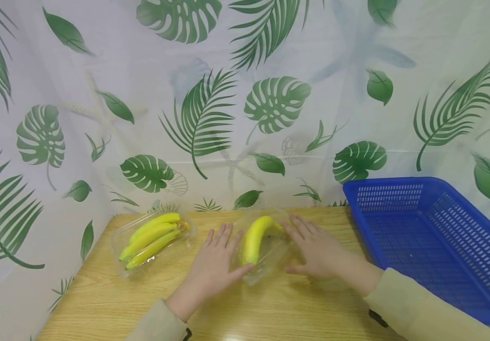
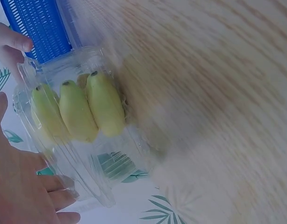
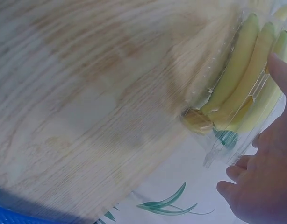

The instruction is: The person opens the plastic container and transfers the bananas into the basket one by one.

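Presently, I find the clear plastic container (image 1: 272,253) on the wooden table (image 1: 270,310), between the left hand (image 1: 215,260) and the right hand (image 1: 319,248). Bananas (image 1: 253,241) lie inside; the wrist views show three. A second container (image 1: 119,237), also holding bananas, sits to the left, and a blue basket (image 1: 423,251) stands to the right.

Left fingers: straight and slightly spread, thumb reaching to the container's near end. Right fingers: straight, thumb well apart, fingertips at the container's right side. Neither hand is clamped on anything; how firmly either presses I cannot tell. Whether a lid is fastened I cannot establish.

In my judgement, the step in hand is steadying the container from both sides. I advise equal, light pressure, applied low on the walls, since thin plastic is likely to buckle. Should one hand push harder, the container may skew or slide.
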Demonstrator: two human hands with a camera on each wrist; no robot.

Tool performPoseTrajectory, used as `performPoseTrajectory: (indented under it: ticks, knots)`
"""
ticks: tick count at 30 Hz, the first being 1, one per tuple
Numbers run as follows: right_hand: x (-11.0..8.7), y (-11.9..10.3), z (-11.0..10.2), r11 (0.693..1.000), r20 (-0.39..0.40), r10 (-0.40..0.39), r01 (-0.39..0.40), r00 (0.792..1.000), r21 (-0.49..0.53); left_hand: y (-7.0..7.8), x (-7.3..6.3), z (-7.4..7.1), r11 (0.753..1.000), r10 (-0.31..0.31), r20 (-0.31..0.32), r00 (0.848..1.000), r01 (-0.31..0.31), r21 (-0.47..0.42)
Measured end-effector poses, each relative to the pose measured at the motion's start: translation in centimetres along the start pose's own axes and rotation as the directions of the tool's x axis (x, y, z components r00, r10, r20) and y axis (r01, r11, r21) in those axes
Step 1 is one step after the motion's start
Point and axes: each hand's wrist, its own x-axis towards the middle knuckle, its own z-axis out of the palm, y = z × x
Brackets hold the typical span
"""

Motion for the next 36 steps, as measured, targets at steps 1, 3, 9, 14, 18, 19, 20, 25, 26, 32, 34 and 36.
performPoseTrajectory:
  ticks: [1, 3, 9, 14, 18, 19, 20, 25, 26, 32, 34, 36]
  knots:
    - [-0.1, 0.0, 0.0, 1.0, 0.002, -0.002, 0.002, 1.0, 0.0, 0.0, 0.0, 0.0, 1.0, -0.001, 0.002, 1.0, 0.001, 0.002]
    - [-0.2, -0.1, 0.1, 1.0, 0.007, -0.004, 0.004, 1.0, 0.002, -0.2, 0.1, 0.0, 1.0, 0.0, 0.004, 1.0, 0.0, 0.007]
    - [-0.8, -0.4, 0.1, 1.0, 0.009, -0.01, 0.01, 1.0, 0.004, -0.5, 0.4, 0.1, 1.0, -0.003, 0.017, 1.0, 0.003, 0.005]
    - [-1.4, -0.8, -0.1, 0.999, 0.001, -0.023, 0.023, 1.0, -0.023, -0.7, 0.4, 0.0, 1.0, 0.0, 0.025, 1.0, 0.0, -0.004]
    - [-1.8, -1.1, -0.2, 0.999, -0.007, -0.03, 0.03, 1.0, -0.035, -0.8, 0.6, -0.1, 1.0, 0.004, 0.038, 0.999, -0.003, -0.013]
    - [-1.9, -1.1, -0.2, 0.999, -0.007, -0.03, 0.029, 1.0, -0.038, -0.9, 0.6, -0.1, 1.0, 0.006, 0.039, 0.999, -0.005, -0.018]
    - [-2.0, -1.2, -0.2, 0.999, -0.008, -0.029, 0.029, 1.0, -0.041, -1.0, 0.7, -0.1, 1.0, 0.007, 0.041, 0.999, -0.006, -0.019]
    - [-2.4, -1.3, 0.0, 0.998, -0.01, -0.031, 0.03, 0.999, -0.061, -1.3, 0.8, 0.0, 0.999, 0.023, 0.05, 0.998, -0.022, -0.024]
    - [-2.6, -1.4, 0.0, 0.998, -0.012, -0.031, 0.03, 0.999, -0.064, -1.4, 0.8, 0.0, 0.999, 0.029, 0.05, 0.998, -0.028, -0.025]
    - [-3.7, -1.7, 0.1, 0.998, -0.017, -0.039, 0.038, 0.999, -0.059, -1.9, 0.7, 0.2, 0.996, 0.077, 0.038, 0.996, -0.076, -0.042]
    - [-4.1, -1.9, 0.1, 0.997, -0.024, -0.044, 0.043, 0.999, -0.062, -2.0, 0.7, 0.2, 0.995, 0.095, 0.032, 0.995, -0.093, -0.046]
    - [-4.5, -2.0, 0.1, 0.997, -0.035, -0.049, 0.046, 0.998, -0.065, -2.1, 0.6, 0.2, 0.993, 0.11, 0.031, 0.993, -0.108, -0.041]
